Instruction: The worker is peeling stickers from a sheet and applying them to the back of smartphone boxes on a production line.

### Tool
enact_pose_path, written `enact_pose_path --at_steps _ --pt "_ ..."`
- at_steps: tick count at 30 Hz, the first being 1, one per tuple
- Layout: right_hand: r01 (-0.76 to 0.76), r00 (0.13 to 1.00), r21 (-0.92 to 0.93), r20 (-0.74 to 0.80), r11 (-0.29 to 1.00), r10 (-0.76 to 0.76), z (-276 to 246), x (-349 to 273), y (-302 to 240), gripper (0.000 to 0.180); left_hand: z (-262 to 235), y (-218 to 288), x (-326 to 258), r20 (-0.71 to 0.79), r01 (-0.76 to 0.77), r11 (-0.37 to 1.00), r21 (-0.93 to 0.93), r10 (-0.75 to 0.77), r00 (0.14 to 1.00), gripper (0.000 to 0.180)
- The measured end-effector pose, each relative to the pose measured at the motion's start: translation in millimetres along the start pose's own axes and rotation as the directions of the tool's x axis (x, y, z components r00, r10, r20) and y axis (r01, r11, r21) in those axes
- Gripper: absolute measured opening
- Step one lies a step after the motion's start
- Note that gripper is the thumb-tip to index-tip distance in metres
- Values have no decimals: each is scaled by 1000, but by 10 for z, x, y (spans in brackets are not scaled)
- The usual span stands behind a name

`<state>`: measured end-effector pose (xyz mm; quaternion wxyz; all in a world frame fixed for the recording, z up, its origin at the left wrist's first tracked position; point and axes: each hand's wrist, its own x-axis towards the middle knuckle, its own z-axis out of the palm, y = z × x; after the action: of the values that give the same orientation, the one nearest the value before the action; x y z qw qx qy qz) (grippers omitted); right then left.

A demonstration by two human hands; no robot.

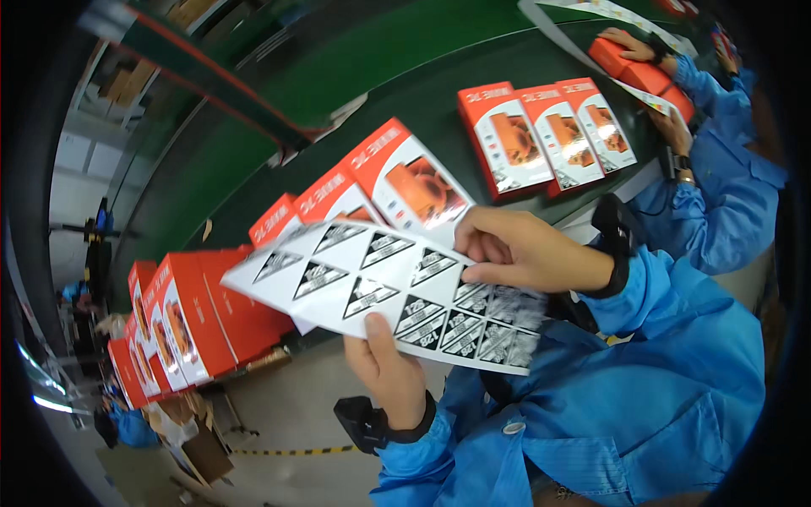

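Observation:
A white sheet of black-and-white triangular stickers is held up in front of me, its left end bent upward. My left hand grips its lower edge, thumb on top and the other fingers behind. At the upper edge, my right hand has its thumb and index finger pinched against the sheet beside a sticker; the remaining fingers are curled in. Whether a sticker is lifted there, I cannot tell. Just beyond the sheet lies an orange-and-white product box, with more such boxes partly covered by the sheet.
Three boxes lie side by side on the dark green conveyor. Several red boxes stand packed together at the left. On the right, a co-worker's hands rest on orange boxes. A post rises beyond the boxes.

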<state>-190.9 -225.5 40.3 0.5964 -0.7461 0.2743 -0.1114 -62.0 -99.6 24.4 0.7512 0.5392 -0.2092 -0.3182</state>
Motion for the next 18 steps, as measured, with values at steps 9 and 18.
enact_pose_path --at_steps 9,18 --pt "700 709 -273 157 660 -687 1147 258 -262 30 -685 231 -231 -234 -154 976 154 187 954 27" --pt "717 688 -401 278 570 -670 1712 446 -161 20 -1112 203 -349 -329 6 912 411 143 933 15"
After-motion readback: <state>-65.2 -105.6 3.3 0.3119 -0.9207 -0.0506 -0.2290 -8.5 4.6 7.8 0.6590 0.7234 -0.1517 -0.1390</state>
